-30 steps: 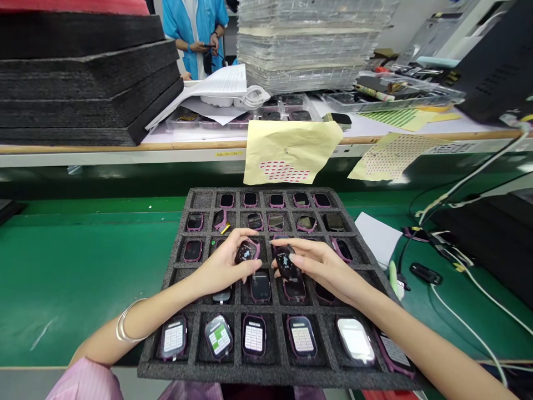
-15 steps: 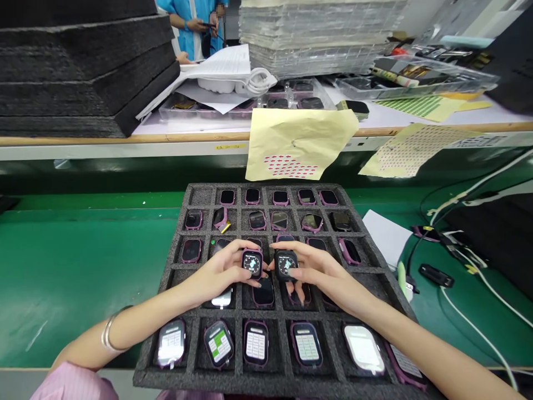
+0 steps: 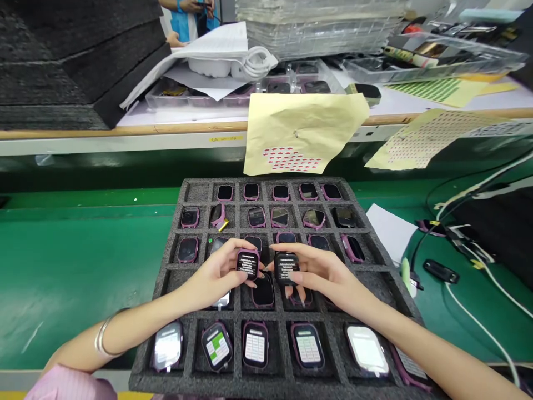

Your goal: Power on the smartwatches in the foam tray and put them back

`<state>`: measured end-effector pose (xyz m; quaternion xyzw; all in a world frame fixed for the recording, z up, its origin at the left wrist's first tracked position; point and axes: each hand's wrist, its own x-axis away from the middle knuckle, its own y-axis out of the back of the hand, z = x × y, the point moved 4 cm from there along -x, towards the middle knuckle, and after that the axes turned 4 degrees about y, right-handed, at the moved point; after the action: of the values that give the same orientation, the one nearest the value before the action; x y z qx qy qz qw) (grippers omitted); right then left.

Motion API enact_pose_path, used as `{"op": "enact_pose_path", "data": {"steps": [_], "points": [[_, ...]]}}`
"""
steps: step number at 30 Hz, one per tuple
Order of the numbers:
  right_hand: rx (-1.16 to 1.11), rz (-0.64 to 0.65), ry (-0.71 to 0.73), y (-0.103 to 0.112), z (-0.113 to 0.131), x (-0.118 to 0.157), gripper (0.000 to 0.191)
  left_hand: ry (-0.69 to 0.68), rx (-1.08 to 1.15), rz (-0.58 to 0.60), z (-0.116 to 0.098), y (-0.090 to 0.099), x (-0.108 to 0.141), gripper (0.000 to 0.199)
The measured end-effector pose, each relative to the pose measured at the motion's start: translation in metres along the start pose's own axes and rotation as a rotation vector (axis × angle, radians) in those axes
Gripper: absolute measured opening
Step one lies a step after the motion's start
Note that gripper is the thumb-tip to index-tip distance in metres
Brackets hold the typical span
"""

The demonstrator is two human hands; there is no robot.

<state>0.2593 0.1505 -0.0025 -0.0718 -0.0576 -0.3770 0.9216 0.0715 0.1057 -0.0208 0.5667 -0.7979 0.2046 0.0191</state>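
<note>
Between the fingers and thumb of my left hand (image 3: 220, 272) is a purple smartwatch body (image 3: 248, 260), its lit screen showing a text list. My right hand (image 3: 320, 269) grips a black smartwatch body (image 3: 286, 264) whose screen has a similar list. Both thumbs rest on the lower part of the screens. The two watches are side by side, slightly apart, above a dark grey foam tray (image 3: 191, 191). Many more watch bodies lie in the tray's compartments, mostly purple with dark screens. In the front row several have lit screens, such as one with a white grid (image 3: 255, 344).
Behind the tray runs a shelf with black foam stacks (image 3: 62, 66), clear plastic trays (image 3: 316, 28) and hanging yellow sticker sheets (image 3: 306, 130). White paper (image 3: 389, 230), cables and a small black device (image 3: 441, 271) lie on the green bench at right. Another person stands beyond the shelf.
Both watch screens have switched from a clock-like face to a text list. My hands keep their grip on the watches. The camera view has shifted slightly.
</note>
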Motion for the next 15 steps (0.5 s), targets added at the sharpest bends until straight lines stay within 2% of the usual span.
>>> {"op": "enact_pose_path", "data": {"steps": [8,15], "points": [[0.068,-0.068,-0.016,-0.0022,-0.0013,-0.0011,0.038,0.001,0.026,0.006,-0.0017,-0.0014,0.0013,0.028],[0.098,-0.075,-0.012,0.0013,0.0008,0.0003,0.039,0.006,0.073,-0.045,-0.0015,-0.0013,-0.0001,0.028]]}}
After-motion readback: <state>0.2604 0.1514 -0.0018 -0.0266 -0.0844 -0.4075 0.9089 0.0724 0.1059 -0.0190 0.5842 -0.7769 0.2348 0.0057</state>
